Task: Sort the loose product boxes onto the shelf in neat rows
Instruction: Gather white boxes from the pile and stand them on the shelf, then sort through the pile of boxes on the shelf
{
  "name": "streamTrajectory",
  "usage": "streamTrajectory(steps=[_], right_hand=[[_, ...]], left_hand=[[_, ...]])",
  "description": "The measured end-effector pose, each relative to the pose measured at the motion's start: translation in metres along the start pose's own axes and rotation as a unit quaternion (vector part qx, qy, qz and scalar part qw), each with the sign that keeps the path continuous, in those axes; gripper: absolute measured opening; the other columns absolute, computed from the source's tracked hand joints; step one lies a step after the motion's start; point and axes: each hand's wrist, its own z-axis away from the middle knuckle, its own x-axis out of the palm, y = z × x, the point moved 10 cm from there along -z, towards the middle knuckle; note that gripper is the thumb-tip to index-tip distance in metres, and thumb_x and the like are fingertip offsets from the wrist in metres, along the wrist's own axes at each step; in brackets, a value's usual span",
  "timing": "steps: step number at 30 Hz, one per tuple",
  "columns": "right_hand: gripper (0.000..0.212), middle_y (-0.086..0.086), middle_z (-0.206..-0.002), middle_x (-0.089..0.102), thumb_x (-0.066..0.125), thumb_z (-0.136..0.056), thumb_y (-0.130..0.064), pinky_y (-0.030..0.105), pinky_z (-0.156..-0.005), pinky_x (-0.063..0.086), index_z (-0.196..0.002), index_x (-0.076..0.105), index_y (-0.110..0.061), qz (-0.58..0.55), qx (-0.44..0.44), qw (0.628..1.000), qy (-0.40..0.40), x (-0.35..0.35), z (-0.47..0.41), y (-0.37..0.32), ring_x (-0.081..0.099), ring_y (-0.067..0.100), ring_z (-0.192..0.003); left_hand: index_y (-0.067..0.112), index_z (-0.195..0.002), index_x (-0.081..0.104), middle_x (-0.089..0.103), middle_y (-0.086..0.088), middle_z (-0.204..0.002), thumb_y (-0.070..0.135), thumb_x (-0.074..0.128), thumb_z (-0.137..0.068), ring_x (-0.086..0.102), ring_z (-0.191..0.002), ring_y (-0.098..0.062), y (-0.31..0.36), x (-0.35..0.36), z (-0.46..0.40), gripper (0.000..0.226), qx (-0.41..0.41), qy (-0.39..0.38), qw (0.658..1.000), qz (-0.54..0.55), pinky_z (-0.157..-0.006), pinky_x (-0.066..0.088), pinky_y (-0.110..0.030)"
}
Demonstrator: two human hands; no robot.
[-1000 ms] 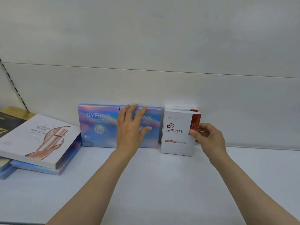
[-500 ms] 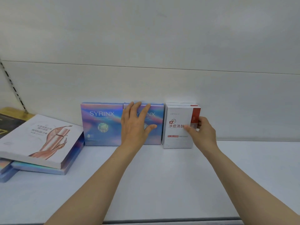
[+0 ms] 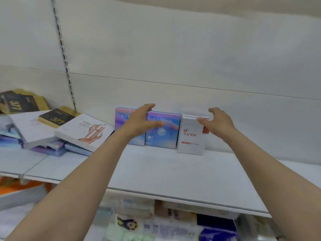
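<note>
change: half a second ago our left hand [image 3: 139, 121] lay flat on the iridescent boxes and our right hand [image 3: 218, 123] pinched the white box's right edge; now both have come off and hover in front of the row, and our view has swung left and down, so more of the pile and the lower shelf shows.
left hand: open, fingers loosely curled, holding nothing, in front of the seam between the two iridescent boxes.
right hand: open, fingers spread, holding nothing, just before the white box's upper right corner; we cannot tell if a fingertip touches it.
row: left iridescent box [image 3: 122, 124], right iridescent box [image 3: 164, 134] and white box [image 3: 191, 138] stand upright side by side against the back panel [image 3: 191, 58], faces toward us.
axis: the white box stands with its long side vertical; the iridescent ones look close to square.
surface: a pale shelf [image 3: 165, 171], bare in front of the row.
loose pile: to the left, a white illustrated box [image 3: 86, 131] and a black-and-gold box [image 3: 57, 117] lie flat and askew over others.
room: a slotted upright [image 3: 64, 54] runs up the panel; blurred goods sit on the lower shelf [image 3: 156, 223].
</note>
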Motion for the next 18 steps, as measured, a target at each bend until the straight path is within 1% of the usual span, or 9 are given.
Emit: streamTrajectory(steps=[1,2,5,7,9,10,12,14,18], right_hand=[[0.068,0.006,-0.147,0.045,0.065,-0.09,-0.047,0.027,-0.074,0.044,-0.147,0.039,-0.019,-0.005,-0.027,0.999,-0.021,-0.005,0.007,-0.019,0.055,0.021,-0.105],[0.068,0.004,-0.148,0.045,0.064,-0.089,-0.05,0.028,-0.076,0.045,-0.146,0.04,-0.022,-0.007,-0.056,0.998,-0.038,-0.01,0.014,-0.037,0.055,0.022,-0.112],[0.068,-0.003,-0.15,0.045,0.064,-0.085,-0.059,0.035,-0.094,0.045,-0.143,0.043,-0.033,-0.019,-0.148,0.985,-0.088,-0.015,0.043,-0.092,0.048,0.019,-0.129],[0.066,-0.008,-0.148,0.045,0.065,-0.084,-0.059,0.031,-0.097,0.04,-0.142,0.044,-0.036,-0.045,-0.204,0.97,-0.12,-0.012,0.069,-0.128,0.045,0.011,-0.131],[0.064,-0.013,-0.146,0.046,0.066,-0.085,-0.056,0.028,-0.099,0.038,-0.142,0.045,-0.036,-0.073,-0.253,0.954,-0.146,-0.004,0.098,-0.162,0.044,0.007,-0.131],[0.065,-0.015,-0.146,0.046,0.067,-0.084,-0.056,0.03,-0.103,0.039,-0.142,0.045,-0.036,-0.082,-0.275,0.945,-0.158,0.002,0.112,-0.179,0.044,0.007,-0.132],[0.066,-0.017,-0.146,0.045,0.067,-0.084,-0.057,0.033,-0.108,0.039,-0.142,0.045,-0.037,-0.084,-0.313,0.929,-0.178,0.022,0.138,-0.21,0.044,0.008,-0.132],[0.066,-0.017,-0.147,0.044,0.067,-0.083,-0.058,0.035,-0.109,0.038,-0.142,0.044,-0.041,-0.081,-0.339,0.916,-0.197,0.045,0.159,-0.239,0.043,0.008,-0.132],[0.067,-0.014,-0.149,0.042,0.068,-0.082,-0.059,0.039,-0.112,0.037,-0.142,0.041,-0.045,-0.082,-0.372,0.896,-0.229,0.093,0.196,-0.301,0.042,0.011,-0.135]], left_hand=[[0.031,-0.142,0.042,0.047,0.005,-0.143,0.049,0.079,-0.072,0.047,-0.125,-0.01,0.007,-0.013,0.013,0.081,-0.002,0.001,1.0,0.007,-0.096,0.041,-0.027],[0.032,-0.141,0.044,0.049,0.006,-0.141,0.05,0.078,-0.072,0.048,-0.125,-0.01,0.012,-0.027,0.026,0.079,-0.004,0.003,1.0,0.011,-0.097,0.042,-0.027],[0.035,-0.138,0.047,0.051,0.008,-0.137,0.05,0.076,-0.076,0.051,-0.123,-0.009,0.028,-0.069,0.071,0.07,-0.01,0.02,0.999,0.031,-0.092,0.045,-0.025],[0.034,-0.137,0.048,0.051,0.009,-0.135,0.049,0.073,-0.078,0.051,-0.121,-0.008,0.035,-0.097,0.104,0.066,-0.013,0.037,0.999,0.033,-0.089,0.044,-0.022],[0.035,-0.137,0.047,0.052,0.01,-0.135,0.053,0.072,-0.077,0.051,-0.122,-0.007,0.034,-0.124,0.137,0.068,-0.024,0.055,0.998,0.023,-0.09,0.046,-0.026],[0.035,-0.137,0.047,0.052,0.011,-0.136,0.056,0.071,-0.074,0.051,-0.123,-0.007,0.031,-0.139,0.153,0.07,-0.031,0.065,0.997,0.017,-0.093,0.046,-0.029],[0.034,-0.138,0.047,0.053,0.009,-0.137,0.059,0.07,-0.072,0.051,-0.124,-0.008,0.023,-0.166,0.182,0.074,-0.043,0.084,0.996,0.01,-0.098,0.046,-0.032],[0.033,-0.139,0.047,0.053,0.008,-0.138,0.056,0.071,-0.075,0.051,-0.124,-0.008,0.012,-0.194,0.208,0.072,-0.055,0.103,0.993,0.003,-0.1,0.046,-0.034],[0.033,-0.14,0.046,0.051,0.012,-0.137,0.051,0.07,-0.079,0.049,-0.124,-0.008,-0.014,-0.255,0.247,0.068,-0.07,0.129,0.989,-0.005,-0.092,0.044,-0.028]])
